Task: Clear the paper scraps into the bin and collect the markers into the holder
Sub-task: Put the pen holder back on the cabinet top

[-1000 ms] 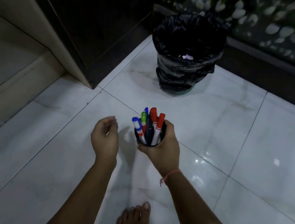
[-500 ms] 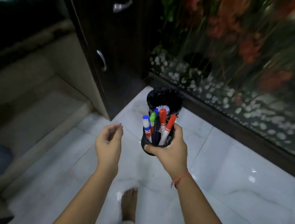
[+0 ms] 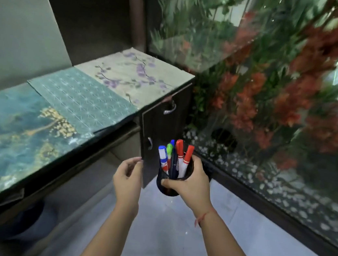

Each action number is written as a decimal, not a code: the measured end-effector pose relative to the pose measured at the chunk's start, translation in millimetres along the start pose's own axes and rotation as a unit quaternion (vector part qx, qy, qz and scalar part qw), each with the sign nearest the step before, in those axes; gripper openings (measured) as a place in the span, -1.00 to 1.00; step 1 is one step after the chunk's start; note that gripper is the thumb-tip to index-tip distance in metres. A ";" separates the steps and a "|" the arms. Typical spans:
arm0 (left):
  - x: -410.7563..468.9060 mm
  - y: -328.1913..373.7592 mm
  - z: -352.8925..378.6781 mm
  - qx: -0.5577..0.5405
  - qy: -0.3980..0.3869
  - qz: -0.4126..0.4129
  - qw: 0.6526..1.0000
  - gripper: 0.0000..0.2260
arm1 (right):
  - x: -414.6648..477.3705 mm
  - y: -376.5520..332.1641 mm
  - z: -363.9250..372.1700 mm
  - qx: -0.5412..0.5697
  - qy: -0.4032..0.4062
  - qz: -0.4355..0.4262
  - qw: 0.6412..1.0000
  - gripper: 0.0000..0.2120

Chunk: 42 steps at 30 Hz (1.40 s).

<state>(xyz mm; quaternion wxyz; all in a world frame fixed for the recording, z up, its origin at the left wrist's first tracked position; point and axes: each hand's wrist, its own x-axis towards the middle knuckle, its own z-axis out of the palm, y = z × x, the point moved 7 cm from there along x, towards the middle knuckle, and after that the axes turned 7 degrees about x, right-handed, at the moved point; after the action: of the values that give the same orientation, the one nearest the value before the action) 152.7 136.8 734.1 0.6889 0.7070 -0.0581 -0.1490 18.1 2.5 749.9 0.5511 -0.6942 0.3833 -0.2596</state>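
My right hand (image 3: 191,182) grips a black mesh holder (image 3: 168,186) and carries it upright in the air above the floor. Several markers (image 3: 176,157) with blue, green and red caps stand in it. My left hand (image 3: 128,176) hovers just left of the holder with its fingers loosely curled and nothing in it. The black-lined bin is almost wholly hidden behind my right hand and the holder; only a dark sliver (image 3: 207,171) shows at the base of the glass wall.
A dark desk (image 3: 123,109) covered with patterned sheets runs along the left, with a drawer cabinet (image 3: 164,127) at its end. A glass wall (image 3: 274,98) with red and green plants and white pebbles stands behind. White marble floor (image 3: 172,234) lies below.
My right hand has lifted the holder of markers from the floor up to desk height. My view has risen, and the bin has dropped out of sight behind the holder.
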 end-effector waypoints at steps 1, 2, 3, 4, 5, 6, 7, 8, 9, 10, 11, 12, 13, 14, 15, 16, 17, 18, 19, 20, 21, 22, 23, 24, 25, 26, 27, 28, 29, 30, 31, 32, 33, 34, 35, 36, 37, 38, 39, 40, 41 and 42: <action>17.9 10.7 -2.5 -0.013 0.005 0.004 1.000 -0.89 | 13.0 -14.6 10.2 -0.002 0.001 -0.007 1.000 -0.28; 34.3 18.9 -4.1 -0.019 0.008 0.002 1.000 -0.90 | 24.7 -26.1 19.5 -0.001 0.000 -0.009 1.000 -0.27; 50.2 24.4 -5.3 -0.019 0.009 0.002 1.000 -0.90 | 35.6 -35.5 28.1 -0.003 -0.001 -0.013 1.000 -0.26; 76.9 33.6 -7.9 -0.021 0.009 0.008 1.000 -0.90 | 54.8 -48.6 43.2 0.000 0.000 -0.021 1.000 -0.25; 91.3 38.6 -7.8 -0.017 0.004 0.011 1.000 -0.90 | 66.2 -54.7 49.9 -0.002 -0.001 -0.024 1.000 -0.23; 112.1 46.5 -9.2 -0.011 0.001 0.014 1.000 -0.90 | 82.0 -65.6 60.2 -0.004 0.002 -0.031 1.000 -0.22; 131.1 54.0 -10.9 -0.003 -0.002 0.019 1.000 -0.90 | 96.4 -76.0 70.0 -0.007 0.004 -0.035 0.999 -0.21; 148.7 63.3 -11.6 0.004 -0.006 0.027 1.000 -0.91 | 110.4 -86.5 79.0 -0.009 0.006 -0.041 0.999 -0.20; 168.2 71.3 -11.4 0.008 -0.007 0.035 0.999 -0.92 | 126.0 -96.0 87.9 -0.005 0.009 -0.046 0.999 -0.20; 182.5 76.8 -11.0 0.011 -0.005 0.038 0.999 -0.92 | 137.9 -103.7 94.4 -0.003 0.009 -0.049 0.999 -0.20; 198.5 81.6 -9.3 0.012 -0.002 0.040 0.999 -0.92 | 151.3 -112.1 100.8 0.000 0.008 -0.055 0.998 -0.21; 211.5 86.4 -6.6 0.013 -0.001 0.045 0.999 -0.92 | 164.0 -118.5 106.6 0.002 0.009 -0.059 0.998 -0.21; 227.4 90.0 -1.2 0.013 -0.006 0.050 0.999 -0.92 | 179.5 -123.8 111.9 0.002 0.011 -0.061 0.998 -0.20; 242.7 92.2 5.3 0.011 -0.010 0.052 0.999 -0.91 | 196.2 -127.5 116.8 0.000 0.011 -0.063 0.998 -0.20; 252.2 93.6 9.0 0.014 -0.013 0.051 0.999 -0.91 | 207.0 -130.6 120.2 -0.003 0.007 -0.066 0.998 -0.20; 266.7 95.4 15.3 0.018 -0.013 0.053 0.998 -0.91 | 223.6 -133.3 124.4 -0.006 0.006 -0.068 0.998 -0.21; 287.1 97.4 25.3 0.018 -0.012 0.058 0.998 -0.91 | 247.9 -135.2 129.3 -0.007 0.006 -0.073 0.997 -0.22; 302.5 97.9 33.1 0.017 -0.012 0.057 0.998 -0.91 | 267.0 -136.2 132.5 -0.010 0.007 -0.072 0.997 -0.22; 323.1 97.5 43.1 0.016 -0.007 0.054 0.998 -0.92 | 292.4 -136.7 137.2 -0.011 0.004 -0.071 0.997 -0.22; 339.7 97.6 51.6 0.016 -0.003 0.051 0.999 -0.92 | 313.4 -138.3 141.1 -0.015 0.000 -0.068 0.998 -0.23; 361.6 97.3 62.4 0.013 0.004 0.051 0.999 -0.91 | 340.5 -138.7 146.5 -0.019 -0.008 -0.069 0.997 -0.25; 380.3 96.6 72.0 0.012 0.012 0.049 0.999 -0.91 | 364.8 -137.7 151.7 -0.027 -0.013 -0.069 0.997 -0.28; 402.6 96.4 83.6 0.012 0.020 0.049 0.999 -0.90 | 391.9 -138.2 157.6 -0.030 -0.019 -0.073 0.997 -0.30; 419.6 96.6 92.7 0.019 0.025 0.050 0.998 -0.90 | 413.4 -136.5 162.6 -0.029 -0.024 -0.072 0.997 -0.31; 441.5 98.2 105.6 0.021 0.036 0.052 0.998 -0.90 | 443.2 -136.6 167.7 -0.027 -0.032 -0.075 0.996 -0.31; 458.0 99.9 114.9 0.027 0.046 0.048 0.997 -0.89 | 466.1 -137.4 172.1 -0.028 -0.042 -0.075 0.996 -0.31; 475.7 102.9 125.4 0.036 0.057 0.044 0.997 -0.88 | 490.9 -140.2 175.8 -0.034 -0.054 -0.074 0.995 -0.29; 495.8 106.3 136.1 0.042 0.069 0.040 0.996 -0.88 | 518.6 -143.2 180.4 -0.044 -0.068 -0.076 0.994 -0.27; 509.9 110.8 144.4 0.048 0.077 0.039 0.995 -0.88 | 539.6 -145.8 183.7 -0.059 -0.077 -0.080 0.992 -0.23; 528.4 115.7 152.9 0.053 0.088 0.042 0.994 -0.88 | 564.1 -150.2 187.7 -0.066 -0.086 -0.087 0.990 -0.21; 536.6 118.4 156.9 0.065 0.096 0.039 0.993 -0.88 | 577.6 -150.9 189.6 -0.073 -0.088 -0.087 0.990 -0.21; 556.5 121.5 166.2 0.074 0.110 0.040 0.990 -0.88 | 603.9 -153.5 194.7 -0.073 -0.090 -0.090 0.989 -0.23; 569.7 122.2 173.1 0.080 0.118 0.038 0.989 -0.88 | 621.8 -154.8 199.5 -0.080 -0.093 -0.087 0.989 -0.26; 584.7 121.7 180.6 0.084 0.128 0.035 0.988 -0.89 | 641.7 -155.3 206.9 -0.086 -0.101 -0.088 0.987 -0.27; 597.9 120.1 187.9 0.086 0.133 0.027 0.987 -0.90 | 659.1 -156.1 215.0 -0.094 -0.113 -0.086 0.985 -0.28; 608.9 118.4 194.1 0.089 0.138 0.024 0.986 -0.91 | 672.6 -158.0 222.9 -0.097 -0.122 -0.091 0.984 -0.28; 618.5 116.5 199.1 0.091 0.140 0.019 0.986 -0.91 | 683.5 -159.4 230.3 -0.099 -0.132 -0.092 0.982 -0.29; 631.9 113.7 203.9 0.093 0.148 0.015 0.985 -0.90 | 697.5 -159.8 239.3 -0.102 -0.139 -0.098 0.980 -0.29; 642.6 111.4 206.8 0.092 0.155 0.006 0.984 -0.89 | 708.0 -159.3 247.2 -0.102 -0.143 -0.097 0.980 -0.29; 650.1 108.5 206.5 0.094 0.163 0.000 0.982 -0.88 | 714.2 -158.6 253.1 -0.096 -0.141 -0.097 0.980 -0.27; 665.5 105.1 208.3 0.099 0.172 -0.007 0.980 -0.88 | 729.1 -157.0 262.0 -0.091 -0.140 -0.094 0.981 -0.26; 674.1 102.5 207.3 0.110 0.180 -0.009 0.977 -0.89 | 736.4 -155.0 268.9 -0.091 -0.140 -0.094 0.981 -0.25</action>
<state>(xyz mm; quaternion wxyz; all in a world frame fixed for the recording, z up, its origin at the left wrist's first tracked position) 744.6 -259.9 746.5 0.6049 0.7941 0.0572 -0.0175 687.6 -432.5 784.4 0.5068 -0.8042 0.2573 -0.1742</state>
